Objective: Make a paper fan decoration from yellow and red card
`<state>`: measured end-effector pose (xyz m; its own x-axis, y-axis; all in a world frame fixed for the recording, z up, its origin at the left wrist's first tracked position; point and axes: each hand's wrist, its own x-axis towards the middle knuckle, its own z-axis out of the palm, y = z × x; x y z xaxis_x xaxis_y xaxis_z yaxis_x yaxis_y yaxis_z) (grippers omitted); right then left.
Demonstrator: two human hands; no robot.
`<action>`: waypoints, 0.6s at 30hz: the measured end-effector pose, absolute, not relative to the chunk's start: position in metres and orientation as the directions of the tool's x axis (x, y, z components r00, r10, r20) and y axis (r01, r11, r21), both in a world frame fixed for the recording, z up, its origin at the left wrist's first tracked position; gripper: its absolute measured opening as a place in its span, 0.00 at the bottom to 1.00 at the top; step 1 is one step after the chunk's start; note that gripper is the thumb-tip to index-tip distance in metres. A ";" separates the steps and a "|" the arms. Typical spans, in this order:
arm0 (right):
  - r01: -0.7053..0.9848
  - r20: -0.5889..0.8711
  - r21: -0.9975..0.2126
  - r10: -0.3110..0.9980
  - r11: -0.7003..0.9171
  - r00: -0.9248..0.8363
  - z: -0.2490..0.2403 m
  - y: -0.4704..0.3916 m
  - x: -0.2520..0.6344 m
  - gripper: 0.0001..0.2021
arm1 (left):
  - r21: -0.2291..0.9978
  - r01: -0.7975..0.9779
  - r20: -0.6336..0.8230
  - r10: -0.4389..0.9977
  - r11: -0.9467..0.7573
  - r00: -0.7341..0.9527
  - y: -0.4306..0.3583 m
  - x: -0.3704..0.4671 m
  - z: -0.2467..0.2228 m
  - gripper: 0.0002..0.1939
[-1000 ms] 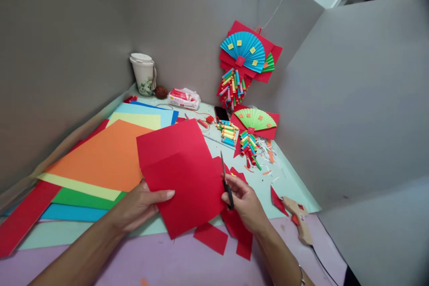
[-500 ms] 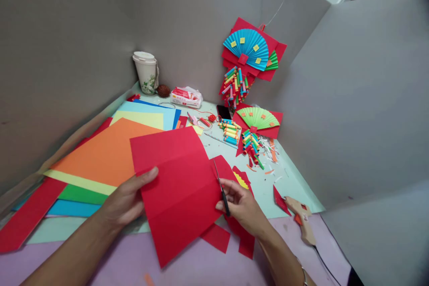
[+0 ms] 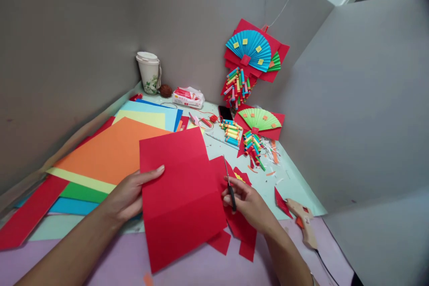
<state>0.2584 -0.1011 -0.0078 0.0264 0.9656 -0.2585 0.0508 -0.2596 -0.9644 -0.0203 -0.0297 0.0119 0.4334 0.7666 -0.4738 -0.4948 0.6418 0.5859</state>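
Observation:
My left hand (image 3: 136, 192) is closed on the left edge of a sheet of red paper (image 3: 181, 201), thumb on top and the other fingers underneath. Faint creases cross the sheet, which is held up over the table. In my right hand (image 3: 246, 203) is a pair of scissors (image 3: 229, 187) with black handles, its blades pointing up and away from me. The scissors are just right of the sheet's right edge, apart from it. Beneath them lie cut red paper pieces (image 3: 246, 232), with a bit of yellow paper showing at their far side.
Coloured paper sheets (image 3: 100, 147) are stacked at left. A glue gun (image 3: 303, 223) lies at right. Farther back are a white cup (image 3: 148, 73), a tissue pack (image 3: 188, 97), a phone (image 3: 225, 113), rolled paper tubes (image 3: 232, 134) and a green paper fan (image 3: 259, 119). A blue fan decoration (image 3: 251, 49) hangs above.
The scissors have moved right, away from the paper's right edge. The red sheet has turned slightly in my left hand. The whole view has shifted a little.

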 end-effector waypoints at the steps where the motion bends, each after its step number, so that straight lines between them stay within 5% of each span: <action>1: 0.064 -0.252 -0.965 0.968 -0.252 0.021 -0.008 -0.102 0.258 0.30 | 0.573 -0.490 -0.483 0.754 0.656 0.445 -0.031 -0.019 0.012 0.25; 11: -0.089 -0.294 -0.943 0.926 -0.322 -0.236 0.003 -0.110 0.242 0.23 | 0.425 -0.460 -0.571 0.626 0.779 0.531 -0.044 -0.001 0.011 0.28; 18: 0.169 -0.160 -0.981 0.902 -0.099 -0.400 0.012 -0.122 0.231 0.13 | 0.428 -0.430 -0.550 0.607 0.795 0.574 -0.053 0.010 0.005 0.27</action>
<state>0.2313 -0.1215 0.0118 -0.3999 0.9025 -0.1600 0.1689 -0.0990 -0.9806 0.0100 -0.0526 0.0052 0.5742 0.6068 -0.5497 -0.4302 0.7948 0.4280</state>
